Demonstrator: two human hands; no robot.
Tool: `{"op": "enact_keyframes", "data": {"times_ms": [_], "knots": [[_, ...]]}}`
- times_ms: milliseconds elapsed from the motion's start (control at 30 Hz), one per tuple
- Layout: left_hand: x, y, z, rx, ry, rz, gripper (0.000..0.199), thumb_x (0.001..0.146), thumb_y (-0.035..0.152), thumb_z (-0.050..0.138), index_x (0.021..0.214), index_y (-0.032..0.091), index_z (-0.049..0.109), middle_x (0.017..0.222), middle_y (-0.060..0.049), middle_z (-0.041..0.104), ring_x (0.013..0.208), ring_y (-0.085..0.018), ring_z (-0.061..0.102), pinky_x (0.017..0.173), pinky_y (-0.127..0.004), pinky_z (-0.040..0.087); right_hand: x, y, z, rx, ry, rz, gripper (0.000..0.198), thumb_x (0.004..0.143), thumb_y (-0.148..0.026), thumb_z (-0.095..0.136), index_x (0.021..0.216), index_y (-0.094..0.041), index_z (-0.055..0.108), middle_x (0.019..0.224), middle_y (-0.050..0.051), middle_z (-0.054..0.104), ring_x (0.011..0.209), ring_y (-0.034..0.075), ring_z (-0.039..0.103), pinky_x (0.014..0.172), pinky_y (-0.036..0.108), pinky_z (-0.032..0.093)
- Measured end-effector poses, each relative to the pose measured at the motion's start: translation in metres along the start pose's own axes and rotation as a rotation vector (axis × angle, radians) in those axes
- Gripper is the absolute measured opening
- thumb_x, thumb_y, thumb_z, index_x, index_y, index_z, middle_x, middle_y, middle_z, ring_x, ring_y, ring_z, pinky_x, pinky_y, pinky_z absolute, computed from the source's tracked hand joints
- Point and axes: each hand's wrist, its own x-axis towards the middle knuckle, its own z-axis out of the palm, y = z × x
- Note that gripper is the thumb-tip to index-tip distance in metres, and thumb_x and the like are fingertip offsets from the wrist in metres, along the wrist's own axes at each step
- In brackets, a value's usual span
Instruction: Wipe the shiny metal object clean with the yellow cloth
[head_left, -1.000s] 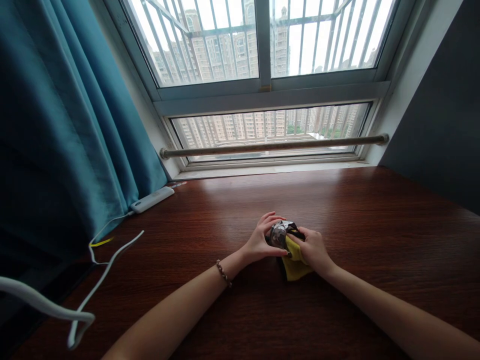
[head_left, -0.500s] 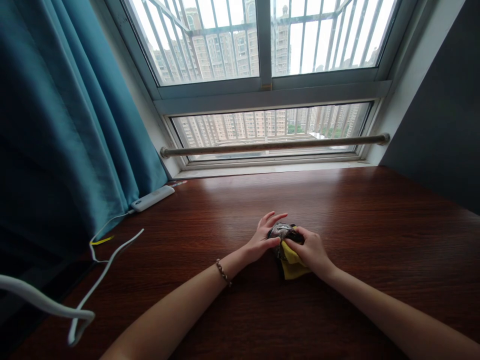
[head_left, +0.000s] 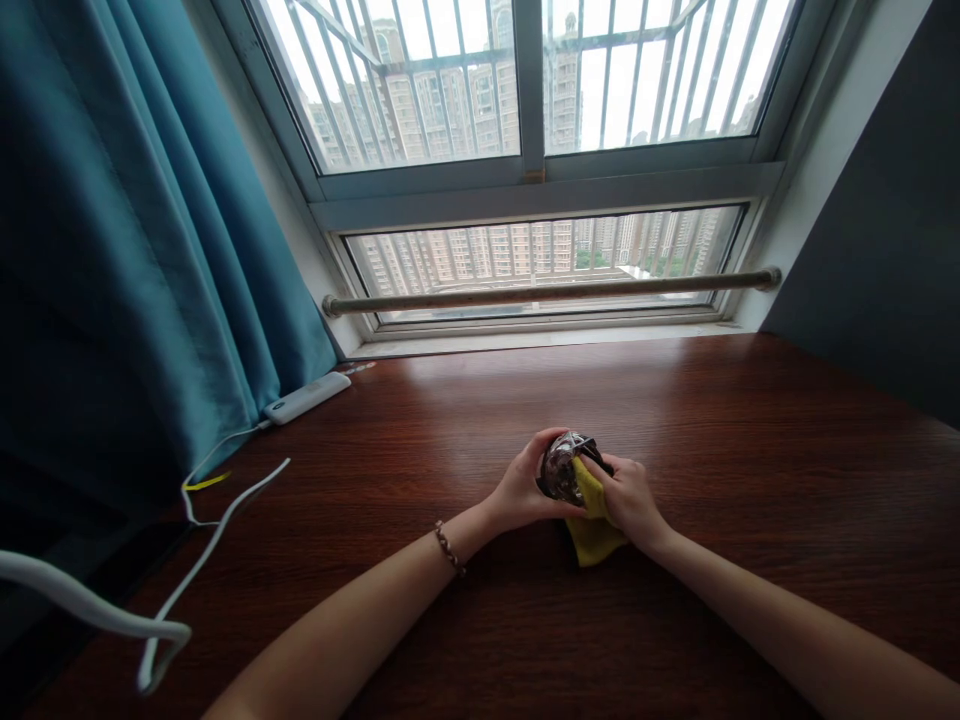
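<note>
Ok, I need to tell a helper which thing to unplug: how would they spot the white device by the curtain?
Start at the teal curtain on the left and follow its edge down to the wooden table. There, near the window sill, lies the white device, flat and oblong. A thin white cable runs from its near end; nothing else on the table is white and slab-shaped.

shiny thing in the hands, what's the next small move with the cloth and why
Probably turn the shiny object a little in the left hand and rub the yellow cloth over a fresh patch. The left hand's grip wraps its left side, and the right hand presses the cloth against its right side only, just above the wooden table, so the covered side looks unreached.
</note>
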Motion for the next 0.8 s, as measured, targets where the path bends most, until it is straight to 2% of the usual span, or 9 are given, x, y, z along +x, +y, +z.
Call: {"op": "enact_keyframes", "data": {"times_ms": [133, 200, 267, 333, 400, 500, 667, 733, 800], "knots": [[0.001, -0.005, -0.003, -0.054, 0.007, -0.062, 0.081, 0.057, 0.036, 0.079, 0.124, 0.017, 0.036, 0.118, -0.012, 0.055, 0.107, -0.025, 0.055, 0.092, -0.037, 0.045, 0.0, 0.002, -0.001, 0.039, -0.014, 0.023, 0.05, 0.085, -0.052, 0.044, 0.063, -0.012, 0.064, 0.055, 0.002, 0.059, 0.054, 0.018, 0.055, 0.048, 0.022, 0.035], [0.002, -0.008, -0.004, -0.063, -0.011, -0.096, 0.076, 0.06, 0.041, 0.076, 0.122, 0.015, 0.04, 0.115, -0.013, 0.058, 0.104, -0.026, 0.058, 0.089, -0.038, 0.047, 0.0, 0.004, -0.002, 0.05, -0.042, 0.028, 0.044, 0.082, -0.049, 0.049, 0.067, -0.012, 0.067, 0.059, 0.003, 0.063, 0.058, 0.019, 0.058, 0.05, 0.023, 0.038], [0.002, -0.009, -0.006, -0.048, -0.027, -0.116, 0.079, 0.06, 0.043, 0.075, 0.125, 0.014, 0.041, 0.116, -0.014, 0.058, 0.105, -0.027, 0.057, 0.09, -0.041, 0.046, 0.001, 0.004, -0.002, 0.051, -0.075, 0.034, 0.035, 0.077, -0.046, 0.057, 0.073, -0.013, 0.069, 0.065, 0.004, 0.067, 0.063, 0.022, 0.061, 0.053, 0.024, 0.041], [0.003, -0.006, -0.009, -0.006, -0.04, -0.114, 0.082, 0.055, 0.041, 0.078, 0.126, 0.016, 0.045, 0.121, -0.014, 0.054, 0.117, -0.03, 0.048, 0.099, -0.045, 0.037, 0.002, 0.005, -0.003, 0.047, -0.108, 0.038, 0.03, 0.072, -0.043, 0.063, 0.078, -0.014, 0.07, 0.071, 0.005, 0.07, 0.067, 0.024, 0.064, 0.056, 0.025, 0.044], [0.005, -0.002, -0.013, 0.043, -0.066, -0.092, 0.08, 0.048, 0.037, 0.082, 0.121, 0.019, 0.052, 0.127, -0.011, 0.051, 0.13, -0.031, 0.031, 0.108, -0.048, 0.024, 0.003, 0.005, -0.003, 0.036, -0.139, 0.035, 0.029, 0.069, -0.041, 0.066, 0.081, -0.014, 0.07, 0.073, 0.005, 0.07, 0.069, 0.025, 0.064, 0.057, 0.026, 0.045], [0.009, 0.002, -0.017, 0.087, -0.121, -0.061, 0.078, 0.042, 0.035, 0.084, 0.115, 0.022, 0.058, 0.13, -0.008, 0.049, 0.133, -0.031, 0.021, 0.11, -0.05, 0.015, 0.002, 0.005, -0.003, 0.005, -0.166, 0.012, 0.027, 0.069, -0.039, 0.066, 0.083, -0.016, 0.069, 0.076, 0.004, 0.071, 0.071, 0.025, 0.065, 0.059, 0.027, 0.045], [0.009, -0.002, -0.016, 0.094, -0.141, -0.05, 0.081, 0.049, 0.041, 0.081, 0.123, 0.023, 0.052, 0.133, -0.008, 0.046, 0.133, -0.03, 0.023, 0.11, -0.048, 0.015, 0.001, 0.003, -0.003, -0.076, -0.116, -0.015, 0.028, 0.076, -0.042, 0.057, 0.08, -0.016, 0.068, 0.075, 0.007, 0.07, 0.069, 0.024, 0.062, 0.06, 0.028, 0.041], [0.006, -0.005, -0.013, 0.074, -0.124, -0.044, 0.087, 0.054, 0.047, 0.077, 0.131, 0.024, 0.043, 0.135, -0.009, 0.044, 0.132, -0.029, 0.026, 0.11, -0.047, 0.016, 0.001, 0.003, -0.002, -0.096, -0.09, -0.017, 0.031, 0.078, -0.044, 0.054, 0.077, -0.015, 0.067, 0.073, 0.007, 0.069, 0.067, 0.024, 0.061, 0.059, 0.028, 0.039], [0.003, -0.007, -0.01, 0.049, -0.104, -0.028, 0.1, 0.052, 0.047, 0.078, 0.138, 0.026, 0.031, 0.137, -0.01, 0.041, 0.13, -0.029, 0.031, 0.11, -0.045, 0.019, 0.002, 0.003, -0.001, -0.104, -0.067, -0.018, 0.035, 0.08, -0.045, 0.051, 0.074, -0.015, 0.066, 0.072, 0.008, 0.068, 0.065, 0.023, 0.061, 0.058, 0.027, 0.039]]}}
